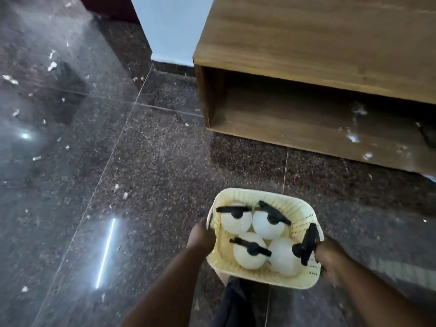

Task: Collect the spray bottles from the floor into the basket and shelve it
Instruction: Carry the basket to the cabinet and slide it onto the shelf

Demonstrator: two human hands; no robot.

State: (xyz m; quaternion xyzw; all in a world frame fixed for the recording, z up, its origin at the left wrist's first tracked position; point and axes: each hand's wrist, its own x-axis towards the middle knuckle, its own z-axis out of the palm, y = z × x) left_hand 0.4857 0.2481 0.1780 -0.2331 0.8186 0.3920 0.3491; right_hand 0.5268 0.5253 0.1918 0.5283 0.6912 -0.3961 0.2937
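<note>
A pale yellow plastic basket [246, 194] is held above the dark floor at the bottom centre. Inside it stand several white spray bottles [249, 254] with black trigger heads, packed close together. My left hand [202, 236] grips the basket's left rim. My right hand [330, 258] grips its right rim, next to one black trigger. Ahead and to the right is a low wooden shelf unit [306, 43] with an open compartment [295, 119] at floor level, its opening facing me.
The polished dark granite floor [146, 161] carries small white scraps, mostly on the left. A light blue wall corner [172, 27] stands behind the shelf unit's left side. White specks lie inside the compartment at the right. My dark trouser leg [236, 303] shows below the basket.
</note>
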